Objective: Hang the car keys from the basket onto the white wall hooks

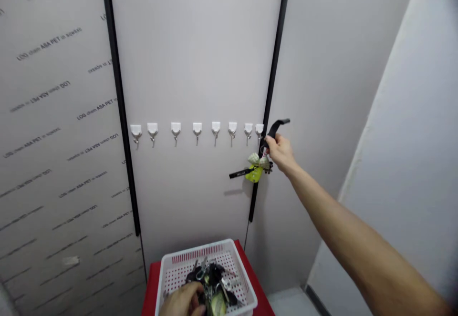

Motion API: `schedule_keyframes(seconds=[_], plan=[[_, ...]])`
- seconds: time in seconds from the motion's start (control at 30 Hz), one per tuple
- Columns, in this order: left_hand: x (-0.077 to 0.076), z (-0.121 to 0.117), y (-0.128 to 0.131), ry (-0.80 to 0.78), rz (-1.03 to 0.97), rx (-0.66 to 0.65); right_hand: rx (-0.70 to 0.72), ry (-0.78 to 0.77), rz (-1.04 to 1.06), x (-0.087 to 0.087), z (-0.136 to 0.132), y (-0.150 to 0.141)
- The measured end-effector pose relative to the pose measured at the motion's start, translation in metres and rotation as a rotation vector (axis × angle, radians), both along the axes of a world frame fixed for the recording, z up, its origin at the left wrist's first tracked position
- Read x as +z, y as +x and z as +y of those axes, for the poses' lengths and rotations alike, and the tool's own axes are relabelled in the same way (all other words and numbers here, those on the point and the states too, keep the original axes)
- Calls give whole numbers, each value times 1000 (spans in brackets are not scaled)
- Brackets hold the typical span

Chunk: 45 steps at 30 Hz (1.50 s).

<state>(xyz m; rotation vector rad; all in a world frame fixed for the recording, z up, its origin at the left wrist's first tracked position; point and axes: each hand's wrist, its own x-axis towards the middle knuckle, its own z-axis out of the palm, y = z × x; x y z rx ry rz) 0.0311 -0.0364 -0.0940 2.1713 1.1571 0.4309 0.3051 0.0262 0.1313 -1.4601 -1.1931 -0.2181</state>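
Observation:
My right hand (280,153) is stretched out to the wall and pinches a key bunch with a black strap, a checked bow and a yellow-green tag (255,169), held just under the rightmost white hook (259,130). A row of several white hooks (196,130) runs across the grey panel, all bare. My left hand (184,299) is down in the white perforated basket (171,263), its fingers curled over a pile of keys and fobs (213,282).
The basket rests on a red stool or stand (152,278) against the wall. Black vertical strips (118,101) divide the grey panels. A white wall (411,130) closes in on the right, with floor below.

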Motion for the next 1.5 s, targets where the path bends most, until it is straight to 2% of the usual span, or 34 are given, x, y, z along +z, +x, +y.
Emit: schedule_keyframes(seconds=[0.07,0.13,0.27,0.37,0.43,0.6,0.7,0.77,0.83,0.9,1.03,1.13,1.2,1.27,1.5], plan=[[-12,0,-2,28,-39,58,134,-85,-34,1,-8,-13],[-17,-3,-5,31,-81,81,284,-238,-87,-15,-15,-29],[-19,-4,-10,47,-80,50,441,-531,-206,-81,-25,-56],[-22,1,-12,83,-34,57,527,-675,-340,-131,-29,-73],[-24,5,-13,101,-22,76,563,-724,-454,-156,-32,-85],[-30,11,-14,10,-51,64,490,-763,-752,-204,-45,-108],[-33,11,-13,-109,-145,50,547,-821,-763,-224,-51,-110],[-28,14,-12,-222,-262,76,611,-814,-688,-227,-51,-106],[-13,21,-9,-328,-381,128,638,-755,-562,-215,-46,-102],[12,33,-2,-397,-490,174,669,-693,-333,-190,-37,-100],[73,58,23,-498,-722,128,887,-596,399,-135,-18,-108],[103,67,42,-544,-795,41,1068,-547,725,-113,-11,-115],[110,68,50,-569,-793,1,1129,-567,804,-111,-10,-117],[109,66,52,-583,-779,-17,1142,-585,836,-113,-10,-118],[93,61,43,-541,-677,18,1085,-671,745,-126,-15,-126]])
